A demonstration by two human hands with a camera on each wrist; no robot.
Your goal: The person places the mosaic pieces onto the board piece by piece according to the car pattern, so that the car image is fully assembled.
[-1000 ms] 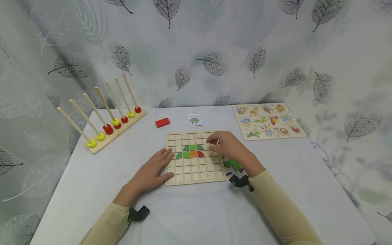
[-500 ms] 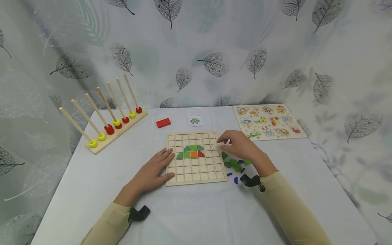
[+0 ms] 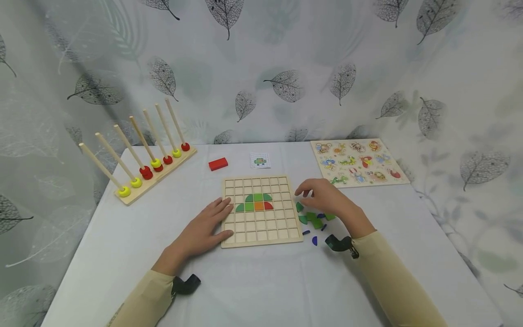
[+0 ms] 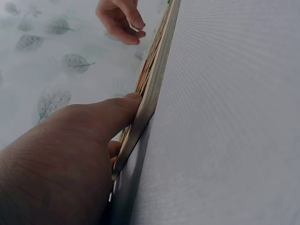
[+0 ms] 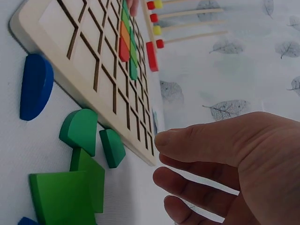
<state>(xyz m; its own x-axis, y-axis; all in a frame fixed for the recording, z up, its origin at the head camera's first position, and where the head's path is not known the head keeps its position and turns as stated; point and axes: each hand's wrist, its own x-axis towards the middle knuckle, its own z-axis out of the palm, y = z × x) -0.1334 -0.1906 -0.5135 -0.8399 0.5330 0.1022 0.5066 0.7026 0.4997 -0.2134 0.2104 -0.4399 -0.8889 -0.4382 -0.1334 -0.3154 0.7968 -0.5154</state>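
Note:
A wooden grid board (image 3: 261,225) lies on the white cloth, with green, orange and red pieces set in two rows of its cells. My left hand (image 3: 204,229) rests at its left side, fingers spread and the fingertips and thumb on the rim. Just off the board's right edge hovers my right hand (image 3: 328,200), its fingers loosely bent. In the right wrist view no piece shows between thumb (image 5: 187,140) and fingers. Below it lie loose green pieces (image 5: 63,197) and a dark blue rounded piece (image 5: 36,86) beside the board.
Behind the board are a small picture card (image 3: 259,161) and a red block (image 3: 218,164). A wooden peg stand (image 3: 149,182) with red and yellow beads stands at the left. A picture puzzle board (image 3: 339,169) with bugs lies at the back right.
My right hand has moved right, from over the board's right columns to beside its right edge, uncovering loose green and blue pieces. The left hand stays where it was.

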